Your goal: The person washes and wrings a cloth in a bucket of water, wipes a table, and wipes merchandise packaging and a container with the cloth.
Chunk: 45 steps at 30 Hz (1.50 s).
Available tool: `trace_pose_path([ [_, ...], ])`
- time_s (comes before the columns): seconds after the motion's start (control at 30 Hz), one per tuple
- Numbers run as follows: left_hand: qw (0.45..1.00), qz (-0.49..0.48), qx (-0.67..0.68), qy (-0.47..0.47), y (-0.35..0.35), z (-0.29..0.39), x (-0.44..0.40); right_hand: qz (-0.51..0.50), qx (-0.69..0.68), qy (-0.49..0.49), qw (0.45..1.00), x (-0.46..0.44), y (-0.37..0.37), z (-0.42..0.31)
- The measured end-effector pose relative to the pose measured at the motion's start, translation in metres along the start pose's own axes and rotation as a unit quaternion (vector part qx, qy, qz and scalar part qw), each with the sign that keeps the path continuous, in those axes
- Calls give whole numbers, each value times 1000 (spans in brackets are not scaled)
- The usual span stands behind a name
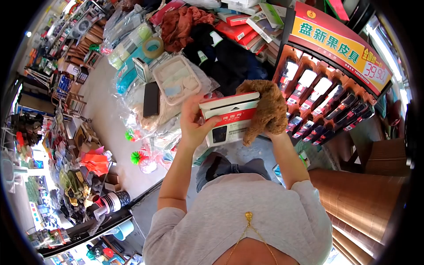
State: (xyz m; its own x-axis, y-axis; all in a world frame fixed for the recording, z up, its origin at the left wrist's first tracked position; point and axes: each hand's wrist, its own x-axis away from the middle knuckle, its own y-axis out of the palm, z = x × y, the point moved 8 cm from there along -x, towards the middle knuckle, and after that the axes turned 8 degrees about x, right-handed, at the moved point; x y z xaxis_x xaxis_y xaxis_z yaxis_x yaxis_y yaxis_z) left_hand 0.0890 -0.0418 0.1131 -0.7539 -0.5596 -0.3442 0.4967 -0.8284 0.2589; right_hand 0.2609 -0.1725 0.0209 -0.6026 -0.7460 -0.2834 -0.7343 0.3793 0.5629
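My left hand is closed on the left end of a red and white cardboard box, the thumb across its front and the fingers behind it. The box is tilted, with printed lettering and a dark picture on its face. A fluffy brown cloth lies over the box's right end. My right hand is mostly hidden beneath this cloth and holds it against the box; only the wrist side shows. Left of the box, a dark phone lies on plastic wrapping, beside a clear plastic tub with pale contents.
A rack of belts with a price sign stands at the right. Dark clothing, a tape roll and stacked boxes crowd the far side. Brown rolls lie at lower right. Cluttered shelves line the left.
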Motion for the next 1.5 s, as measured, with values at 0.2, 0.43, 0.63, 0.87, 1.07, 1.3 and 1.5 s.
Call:
trace_pose_path([
  [0.2, 923, -66, -344, 159, 22, 37, 4, 3, 297, -23, 955, -24, 90, -75],
  [0.43, 946, -8, -205, 251, 23, 42, 10, -182, 788, -113, 577, -44, 168, -67],
  [0.63, 883, -104, -435, 144, 37, 39, 10, -138, 695, -210, 674, -12, 76, -5],
  [0.87, 945, -8, -247, 215, 15, 46, 13, -82, 662, -40, 744, -18, 51, -8],
  [1.07, 962, 102, -102, 232, -1, 55, 12, -40, 300, -14, 953, 1, 23, 8],
  [1.3, 989, 44, 1, 145, -10, 45, -6, -32, 429, -59, 901, 38, 5, 41],
  [1.5, 989, -92, 58, -104, -6, 56, -19, 34, 684, -181, 706, 34, 65, -43],
])
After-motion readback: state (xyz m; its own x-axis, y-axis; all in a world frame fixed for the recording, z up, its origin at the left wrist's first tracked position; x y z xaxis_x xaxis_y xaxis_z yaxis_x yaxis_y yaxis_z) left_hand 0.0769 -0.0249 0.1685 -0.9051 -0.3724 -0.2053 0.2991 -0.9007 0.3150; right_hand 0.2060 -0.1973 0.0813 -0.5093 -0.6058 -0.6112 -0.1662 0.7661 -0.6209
